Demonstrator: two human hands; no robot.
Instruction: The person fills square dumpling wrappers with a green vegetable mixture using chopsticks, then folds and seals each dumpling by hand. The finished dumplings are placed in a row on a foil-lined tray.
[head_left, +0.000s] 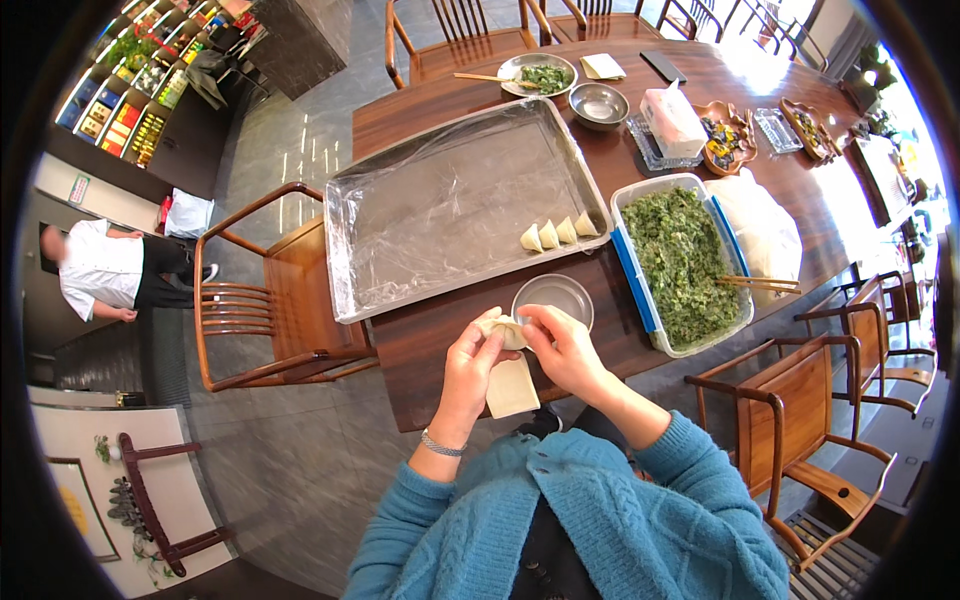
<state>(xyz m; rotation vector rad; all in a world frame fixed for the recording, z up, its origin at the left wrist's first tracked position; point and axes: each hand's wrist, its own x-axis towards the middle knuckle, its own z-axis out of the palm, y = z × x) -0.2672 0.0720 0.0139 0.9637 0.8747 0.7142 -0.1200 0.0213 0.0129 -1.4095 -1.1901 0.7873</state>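
A pale dough dumpling (505, 330), partly covered by fingers, is held between my two hands above the table's near edge. My left hand (471, 360) pinches it from the left with thumb and fingers. On its right side, the fingertips of my right hand (564, 351) grip the dough. Under my hands shows a pale sheet or stack of square dough wrappers (514, 391); what supports it is hidden. Just beyond lies a round metal plate (559, 289). Several folded dumplings (549, 235) stand in a row in the near right corner of a film-lined metal tray (442, 202).
Right of the tray, a plastic tub (634, 282) holds chopped green filling (675, 247) with chopsticks (761, 283) in it. Behind are a metal bowl (598, 105), a plate of greens (545, 78) and a tissue pack (671, 120). Wooden chairs (300, 277) surround the table. A person (101, 266) stands at left.
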